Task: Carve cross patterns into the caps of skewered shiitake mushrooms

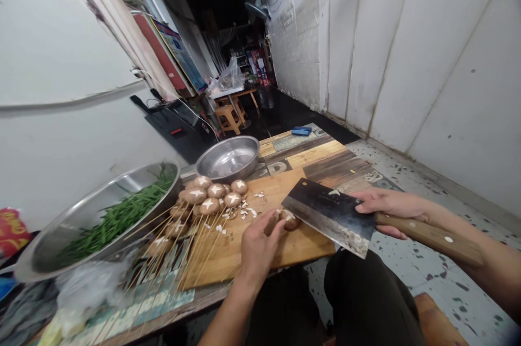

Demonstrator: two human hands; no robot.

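My left hand (pixel 260 245) is closed around the near side of a brown mushroom (pixel 290 220), which rests on the wooden cutting board (pixel 313 251). In my right hand (pixel 385 205) is a cleaver (pixel 331 213), pinched where blade meets wooden handle. The broad dark blade tilts over the board's right part, its corner close to the mushroom. Left of my hands, several mushrooms (pixel 209 205) with white crosses cut in their caps lie piled, with thin wooden skewers (pixel 199 251) running from them toward me. White mushroom trimmings (pixel 246 210) are scattered on the board.
A large steel bowl (pixel 101 188) of green vegetables (pixel 118 221) stands at left, with a clear plastic bag (pixel 89 283) before it. Behind the board are a steel basin (pixel 230 145) and a blue box (pixel 302 130) on the patterned table (pixel 321 153). Farther back is a plastic stool (pixel 228 118).
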